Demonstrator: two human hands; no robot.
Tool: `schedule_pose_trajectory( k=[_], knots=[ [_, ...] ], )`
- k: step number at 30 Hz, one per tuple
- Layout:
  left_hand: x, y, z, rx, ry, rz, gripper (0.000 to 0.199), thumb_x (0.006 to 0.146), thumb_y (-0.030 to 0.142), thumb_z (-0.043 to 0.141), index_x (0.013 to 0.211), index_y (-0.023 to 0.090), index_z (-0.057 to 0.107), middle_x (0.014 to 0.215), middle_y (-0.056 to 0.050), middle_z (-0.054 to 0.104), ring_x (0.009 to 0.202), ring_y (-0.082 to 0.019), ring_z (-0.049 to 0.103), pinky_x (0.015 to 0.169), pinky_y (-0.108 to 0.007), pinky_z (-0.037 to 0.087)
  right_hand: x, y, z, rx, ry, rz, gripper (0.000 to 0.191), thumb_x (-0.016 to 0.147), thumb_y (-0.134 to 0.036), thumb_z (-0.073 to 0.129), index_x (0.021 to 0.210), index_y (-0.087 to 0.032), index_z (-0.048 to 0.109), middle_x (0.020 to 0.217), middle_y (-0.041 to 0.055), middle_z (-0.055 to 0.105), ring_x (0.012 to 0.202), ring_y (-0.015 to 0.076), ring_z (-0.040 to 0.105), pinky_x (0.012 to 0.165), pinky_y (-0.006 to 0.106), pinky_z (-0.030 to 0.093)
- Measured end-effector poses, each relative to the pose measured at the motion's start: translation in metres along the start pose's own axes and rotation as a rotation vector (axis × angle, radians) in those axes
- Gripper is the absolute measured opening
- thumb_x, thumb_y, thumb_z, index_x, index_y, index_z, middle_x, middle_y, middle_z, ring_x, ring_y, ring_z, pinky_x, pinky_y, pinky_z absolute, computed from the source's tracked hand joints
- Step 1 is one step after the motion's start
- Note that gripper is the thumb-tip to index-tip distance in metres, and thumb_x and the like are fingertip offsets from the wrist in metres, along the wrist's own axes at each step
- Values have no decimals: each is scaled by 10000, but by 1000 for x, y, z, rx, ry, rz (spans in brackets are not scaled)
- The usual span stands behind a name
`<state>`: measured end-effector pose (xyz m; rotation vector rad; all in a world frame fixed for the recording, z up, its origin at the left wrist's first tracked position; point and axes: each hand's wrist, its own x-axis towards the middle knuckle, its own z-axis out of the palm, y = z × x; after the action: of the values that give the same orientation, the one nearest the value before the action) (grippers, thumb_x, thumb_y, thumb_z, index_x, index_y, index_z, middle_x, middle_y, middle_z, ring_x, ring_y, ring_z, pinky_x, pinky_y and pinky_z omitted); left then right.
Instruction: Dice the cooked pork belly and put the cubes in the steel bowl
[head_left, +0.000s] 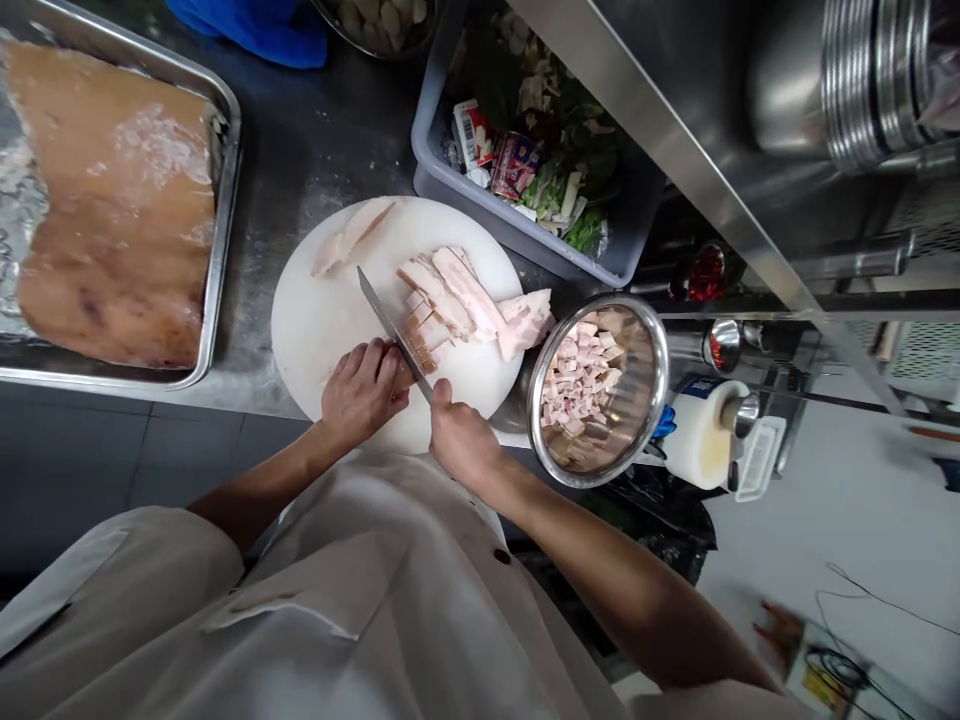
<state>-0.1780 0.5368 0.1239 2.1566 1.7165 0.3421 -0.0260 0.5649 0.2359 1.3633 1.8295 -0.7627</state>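
Observation:
My right hand (463, 432) is closed around the handle of a kitchen knife (391, 328), whose blade points away to the upper left. Curled fingers of my left hand (365, 392) press a strip of pork belly (406, 376) on the round white cutting board (307, 320), right beside the blade. Small cut pieces (421, 335) lie along the blade's other side. Farther back are several pork slices (466, 290), and one slice (351, 237) lies apart at the board's far left. A steel bowl (651, 400) at the right holds diced pork (581, 375).
At left, a metal tray (225, 200) bears a large slab of pork (120, 220) with its skin up. Behind the board stands a grey bin (510, 225) of scraps and packaging. A steel shelf (675, 150) overhangs the right side; a white jug (694, 435) stands beyond the bowl.

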Motion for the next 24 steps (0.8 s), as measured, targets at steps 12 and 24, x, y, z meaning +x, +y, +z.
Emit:
schedule_pose_trajectory(
  k=[12,24],
  knots=[
    [-7,5,-14,77,5,-26,511,781,336,654,1253,162,566,1260,-202,561,1089,-368,539,883,-493,445,-2,14,25,-61,231,-31,306,1020,-160,361,1318,-96,395,864,131,737,819,253,745,703,291,543],
    [-14,-8,2,24,151,-7,464,758,298,651,1200,169,603,1244,-175,601,1069,-337,567,874,-458,427,-91,22,33,-52,19,-21,392,903,-14,377,1256,-118,515,813,100,747,752,247,757,622,270,527]
  ],
)
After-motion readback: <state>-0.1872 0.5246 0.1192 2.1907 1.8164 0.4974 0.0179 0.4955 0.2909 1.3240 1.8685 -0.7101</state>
